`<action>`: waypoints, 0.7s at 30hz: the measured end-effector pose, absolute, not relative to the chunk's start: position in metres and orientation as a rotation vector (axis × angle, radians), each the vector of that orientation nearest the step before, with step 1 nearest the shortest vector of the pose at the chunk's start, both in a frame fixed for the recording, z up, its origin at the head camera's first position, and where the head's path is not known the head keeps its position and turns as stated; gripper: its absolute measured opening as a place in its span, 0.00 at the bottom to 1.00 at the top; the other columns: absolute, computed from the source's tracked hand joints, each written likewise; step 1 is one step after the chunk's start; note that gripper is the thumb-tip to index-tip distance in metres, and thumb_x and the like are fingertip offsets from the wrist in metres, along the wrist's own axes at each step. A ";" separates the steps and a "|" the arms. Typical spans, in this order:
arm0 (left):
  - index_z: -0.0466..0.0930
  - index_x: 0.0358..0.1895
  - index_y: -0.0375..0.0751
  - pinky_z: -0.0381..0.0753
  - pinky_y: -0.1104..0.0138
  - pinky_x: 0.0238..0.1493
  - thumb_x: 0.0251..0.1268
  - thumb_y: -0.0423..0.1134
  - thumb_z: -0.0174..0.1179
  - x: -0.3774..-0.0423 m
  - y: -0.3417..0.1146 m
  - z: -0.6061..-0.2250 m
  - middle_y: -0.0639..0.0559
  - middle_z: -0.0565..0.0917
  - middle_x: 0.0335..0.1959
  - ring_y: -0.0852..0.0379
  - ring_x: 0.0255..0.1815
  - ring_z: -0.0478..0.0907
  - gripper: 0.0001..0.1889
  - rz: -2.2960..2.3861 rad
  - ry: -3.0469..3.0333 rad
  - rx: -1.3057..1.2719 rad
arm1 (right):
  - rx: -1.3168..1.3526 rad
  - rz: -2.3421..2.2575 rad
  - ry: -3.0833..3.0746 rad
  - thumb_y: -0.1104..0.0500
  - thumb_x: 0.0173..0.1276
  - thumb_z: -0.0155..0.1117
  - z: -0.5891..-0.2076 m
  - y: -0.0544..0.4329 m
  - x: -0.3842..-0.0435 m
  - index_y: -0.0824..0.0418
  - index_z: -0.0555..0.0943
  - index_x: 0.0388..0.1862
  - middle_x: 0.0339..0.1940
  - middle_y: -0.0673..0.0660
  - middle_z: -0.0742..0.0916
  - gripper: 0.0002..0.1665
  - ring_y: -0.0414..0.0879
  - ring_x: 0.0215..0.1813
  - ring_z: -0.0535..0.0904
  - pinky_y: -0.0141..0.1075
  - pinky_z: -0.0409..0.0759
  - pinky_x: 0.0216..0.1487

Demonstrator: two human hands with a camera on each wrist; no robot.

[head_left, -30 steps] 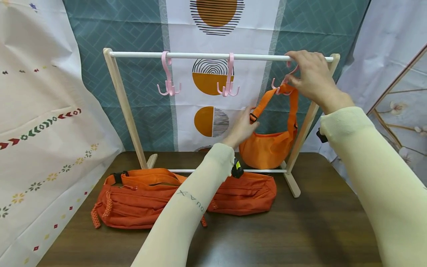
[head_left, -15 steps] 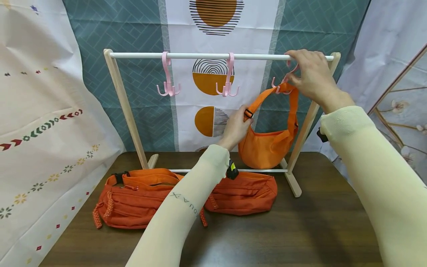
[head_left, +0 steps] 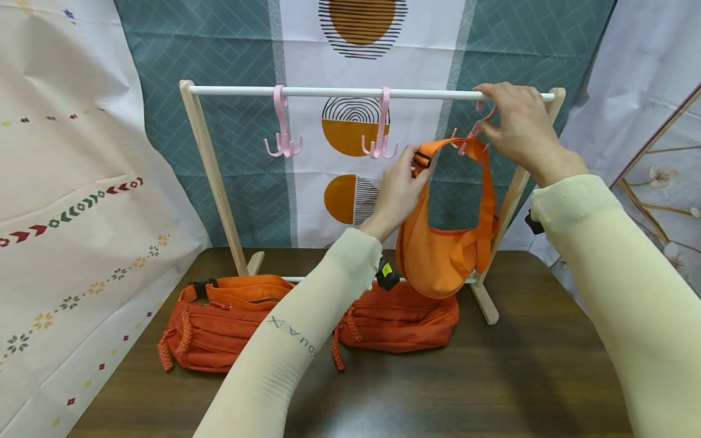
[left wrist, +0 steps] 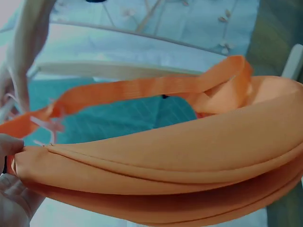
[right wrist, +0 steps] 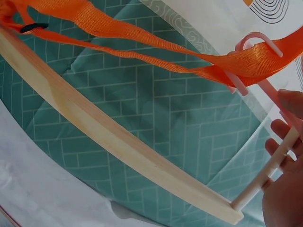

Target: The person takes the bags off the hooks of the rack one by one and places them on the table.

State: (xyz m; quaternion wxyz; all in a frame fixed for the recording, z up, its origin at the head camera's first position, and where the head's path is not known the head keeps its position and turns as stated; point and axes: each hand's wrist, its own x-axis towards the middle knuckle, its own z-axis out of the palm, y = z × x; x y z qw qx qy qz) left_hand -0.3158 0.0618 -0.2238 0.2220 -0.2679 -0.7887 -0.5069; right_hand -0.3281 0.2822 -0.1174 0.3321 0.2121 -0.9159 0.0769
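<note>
An orange shoulder bag (head_left: 438, 258) hangs by its strap (head_left: 486, 194) from the prongs of a pink hook (head_left: 470, 141) near the right end of the rail. My left hand (head_left: 398, 191) pinches the bag's upper left end by the black buckle (head_left: 422, 160); in the left wrist view the bag body (left wrist: 175, 156) stretches away from the thumb. My right hand (head_left: 517, 125) is up at the rail and holds that hook. In the right wrist view, the strap (right wrist: 255, 64) crosses the hook's prongs, with the thumb against the hook's stem (right wrist: 271, 94).
Two more pink hooks (head_left: 283, 131) (head_left: 379, 131) hang along the white rail (head_left: 334, 92) of a wooden-legged rack (head_left: 216, 176). Red-orange waist bags (head_left: 210, 334) (head_left: 402, 319) lie on the dark table (head_left: 438, 389), partly behind my left arm. Patterned cloth (head_left: 219, 42) hangs behind.
My left hand first moved left with the buckle, then rose, lifting the bag's left end toward the hook. The bag has tilted and turned. My right hand stays at the rail.
</note>
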 end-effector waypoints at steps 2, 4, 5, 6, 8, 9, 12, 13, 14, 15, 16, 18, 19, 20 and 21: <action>0.70 0.70 0.41 0.79 0.73 0.42 0.80 0.39 0.59 -0.312 0.063 -0.216 0.46 0.83 0.53 0.54 0.42 0.79 0.22 -1.408 -2.161 -0.747 | 0.555 0.205 -2.393 0.63 0.76 0.64 -0.117 0.282 -0.327 0.66 0.67 0.77 0.67 0.72 0.78 0.33 0.72 0.71 0.68 0.58 0.53 0.79; 0.70 0.70 0.41 0.78 0.72 0.41 0.80 0.39 0.59 -0.309 0.064 -0.209 0.46 0.83 0.52 0.54 0.41 0.79 0.21 -1.424 -2.138 -0.761 | 0.558 0.213 -2.393 0.63 0.76 0.64 -0.118 0.283 -0.327 0.66 0.67 0.77 0.67 0.72 0.78 0.33 0.72 0.71 0.68 0.58 0.53 0.80; 0.70 0.70 0.41 0.78 0.72 0.40 0.80 0.39 0.59 -0.308 0.065 -0.205 0.46 0.82 0.51 0.54 0.40 0.79 0.21 -1.425 -2.128 -0.766 | 0.557 0.216 -2.395 0.63 0.76 0.64 -0.118 0.283 -0.326 0.66 0.67 0.77 0.67 0.72 0.78 0.34 0.72 0.71 0.68 0.58 0.53 0.80; 0.70 0.70 0.41 0.78 0.72 0.40 0.80 0.39 0.59 -0.306 0.065 -0.202 0.46 0.82 0.50 0.54 0.39 0.79 0.21 -1.429 -2.118 -0.772 | 0.556 0.217 -2.397 0.63 0.76 0.64 -0.118 0.283 -0.326 0.65 0.67 0.77 0.67 0.72 0.78 0.34 0.72 0.71 0.68 0.58 0.53 0.80; 0.69 0.70 0.40 0.78 0.73 0.41 0.80 0.39 0.59 -0.304 0.065 -0.195 0.46 0.82 0.50 0.55 0.40 0.79 0.21 -1.434 -2.091 -0.787 | 0.552 0.226 -2.406 0.63 0.76 0.64 -0.118 0.283 -0.325 0.65 0.67 0.77 0.68 0.72 0.77 0.34 0.72 0.72 0.68 0.58 0.52 0.80; 0.69 0.70 0.40 0.79 0.73 0.41 0.80 0.38 0.59 -0.303 0.065 -0.192 0.46 0.82 0.50 0.55 0.41 0.79 0.21 -1.440 -2.075 -0.796 | 0.550 0.229 -2.410 0.63 0.76 0.65 -0.118 0.283 -0.325 0.65 0.67 0.78 0.68 0.72 0.77 0.34 0.72 0.72 0.67 0.58 0.52 0.80; 0.68 0.71 0.39 0.79 0.74 0.44 0.80 0.38 0.59 -0.299 0.065 -0.182 0.46 0.83 0.51 0.55 0.45 0.81 0.22 -1.458 -2.019 -0.816 | 0.553 0.234 -2.418 0.64 0.76 0.65 -0.118 0.282 -0.325 0.64 0.67 0.78 0.68 0.72 0.77 0.34 0.71 0.72 0.67 0.58 0.52 0.80; 0.68 0.71 0.39 0.80 0.74 0.46 0.80 0.37 0.59 -0.298 0.065 -0.179 0.46 0.83 0.51 0.55 0.47 0.82 0.22 -1.464 -1.999 -0.820 | 0.555 0.237 -2.421 0.64 0.76 0.65 -0.118 0.282 -0.325 0.64 0.67 0.78 0.68 0.72 0.78 0.34 0.71 0.72 0.67 0.57 0.52 0.80; 0.69 0.71 0.38 0.80 0.74 0.46 0.79 0.37 0.59 -0.297 0.065 -0.176 0.46 0.84 0.51 0.55 0.48 0.82 0.22 -1.468 -1.972 -0.834 | 0.558 0.236 -2.420 0.64 0.76 0.65 -0.117 0.282 -0.325 0.64 0.67 0.78 0.67 0.72 0.78 0.34 0.71 0.72 0.67 0.58 0.52 0.80; 0.69 0.71 0.38 0.80 0.74 0.46 0.79 0.37 0.59 -0.295 0.064 -0.173 0.45 0.84 0.52 0.54 0.48 0.82 0.23 -1.468 -1.950 -0.844 | 0.560 0.233 -2.418 0.64 0.75 0.65 -0.117 0.282 -0.325 0.64 0.67 0.78 0.67 0.72 0.78 0.34 0.72 0.71 0.68 0.58 0.53 0.79; 0.69 0.71 0.38 0.80 0.74 0.47 0.79 0.37 0.60 -0.294 0.064 -0.171 0.45 0.84 0.52 0.54 0.49 0.83 0.23 -1.470 -1.933 -0.851 | 0.559 0.229 -2.419 0.64 0.75 0.65 -0.117 0.282 -0.325 0.65 0.67 0.78 0.67 0.72 0.78 0.34 0.72 0.71 0.68 0.59 0.53 0.79; 0.69 0.71 0.37 0.80 0.74 0.48 0.79 0.36 0.60 -0.289 0.063 -0.166 0.45 0.83 0.53 0.54 0.49 0.83 0.23 -1.477 -1.904 -0.876 | 0.556 0.221 -2.420 0.64 0.76 0.65 -0.116 0.282 -0.325 0.65 0.67 0.77 0.67 0.73 0.78 0.34 0.72 0.71 0.68 0.59 0.54 0.79; 0.69 0.71 0.37 0.80 0.74 0.48 0.79 0.36 0.60 -0.287 0.062 -0.165 0.44 0.83 0.53 0.53 0.50 0.83 0.23 -1.480 -1.889 -0.888 | 0.555 0.218 -2.421 0.64 0.76 0.65 -0.116 0.282 -0.325 0.65 0.68 0.77 0.66 0.73 0.78 0.34 0.72 0.71 0.68 0.59 0.54 0.79; 0.69 0.71 0.36 0.80 0.74 0.48 0.79 0.35 0.60 -0.285 0.061 -0.163 0.43 0.83 0.54 0.53 0.50 0.82 0.23 -1.486 -1.874 -0.900 | 0.555 0.216 -2.422 0.63 0.76 0.65 -0.115 0.281 -0.325 0.65 0.68 0.77 0.66 0.73 0.78 0.34 0.72 0.70 0.68 0.60 0.54 0.78; 0.69 0.71 0.36 0.80 0.74 0.49 0.78 0.35 0.60 -0.282 0.059 -0.161 0.43 0.83 0.54 0.53 0.50 0.83 0.23 -1.492 -1.870 -0.902 | 0.554 0.216 -2.423 0.63 0.76 0.65 -0.115 0.281 -0.325 0.65 0.68 0.77 0.65 0.73 0.78 0.34 0.72 0.70 0.68 0.60 0.54 0.78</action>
